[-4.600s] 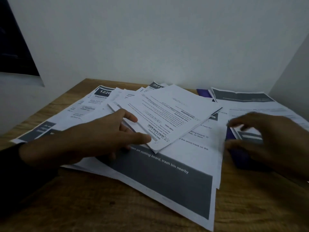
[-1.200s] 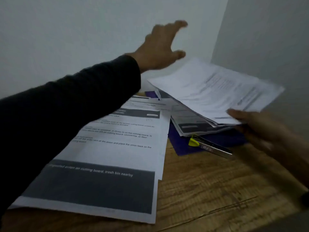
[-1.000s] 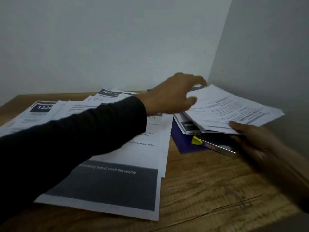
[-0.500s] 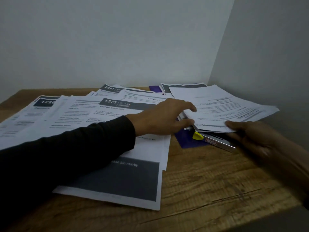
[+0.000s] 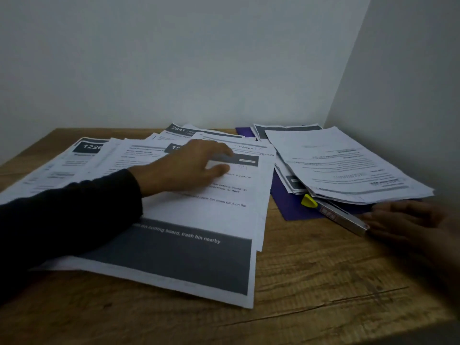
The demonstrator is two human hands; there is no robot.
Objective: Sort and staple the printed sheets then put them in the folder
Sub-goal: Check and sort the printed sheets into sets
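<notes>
Stage: sorting, early | sheets (image 5: 174,220) loose on table (image 5: 323,282); one pile (image 5: 348,168) over folder (image 5: 288,202); stapler (image 5: 336,215) unused | left hand (image 5: 184,168), right hand (image 5: 408,220): grips relaxed, holding nothing.

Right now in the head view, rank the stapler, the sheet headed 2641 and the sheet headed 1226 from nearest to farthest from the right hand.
1. stapler: beside the right hand, on the purple folder.
2. sheet headed 2641: far middle.
3. sheet headed 1226: far left.

L hand (image 5: 189,168) over spread sheets (image 5: 199,212); R hand (image 5: 408,225) open by stapler (image 5: 333,214).
</notes>
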